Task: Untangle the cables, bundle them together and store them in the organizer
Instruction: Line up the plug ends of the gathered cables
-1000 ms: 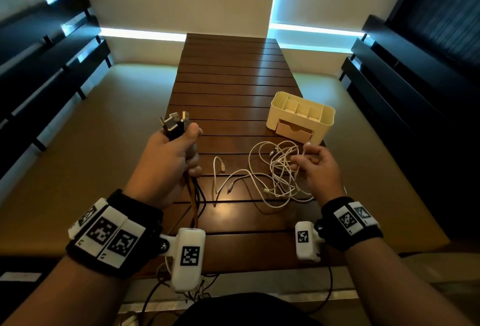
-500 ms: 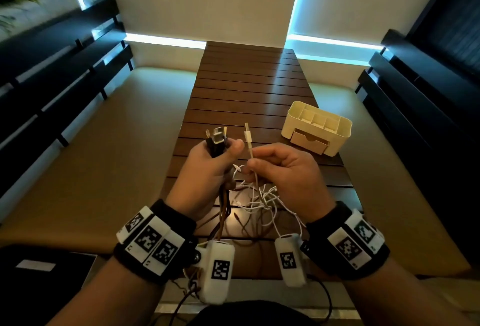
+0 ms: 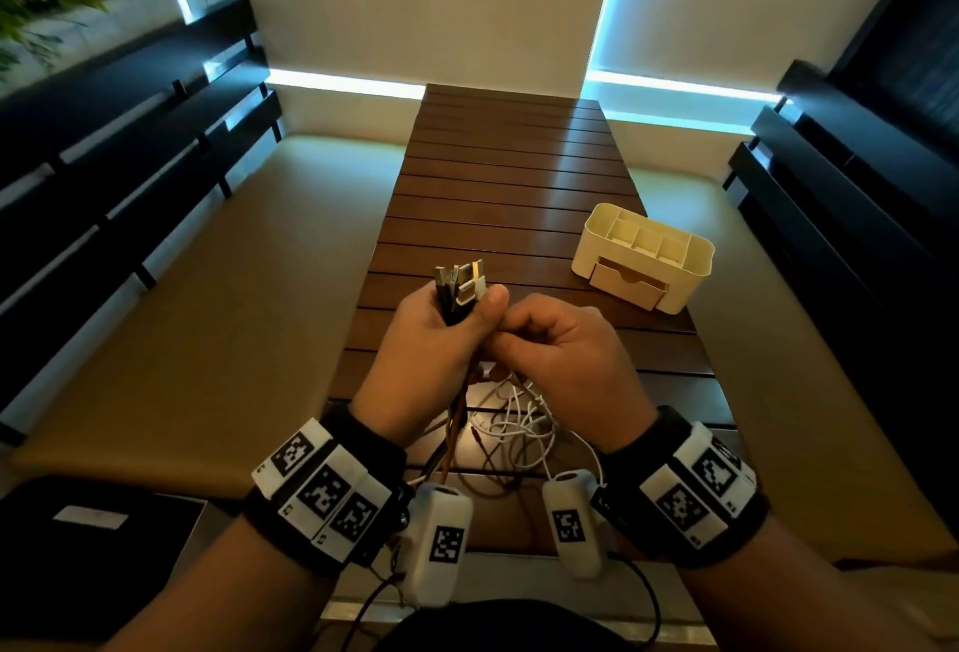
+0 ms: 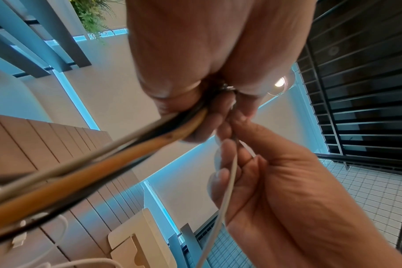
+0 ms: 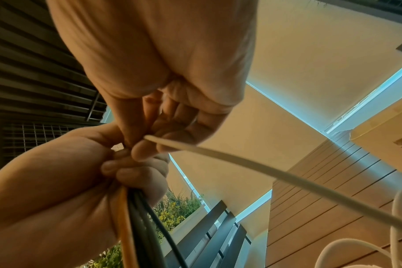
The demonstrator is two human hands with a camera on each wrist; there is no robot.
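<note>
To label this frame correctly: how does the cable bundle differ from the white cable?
1. The cable bundle has several black and tan cords; the white cable is single.
2. The left hand grips the bundle, plugs upward; the right hand pinches the white cable.
3. The bundle is gathered; the white cable trails to tangled loops.

Both hang toward the table.

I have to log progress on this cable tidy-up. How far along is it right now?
Partly done: the left hand grips a gathered set of connector ends, dark and orange cables trailing below. In hand: the right hand pinches a white cable beside that grip. Left: loose white loops lie on the table; nothing shows in the organizer.
</note>
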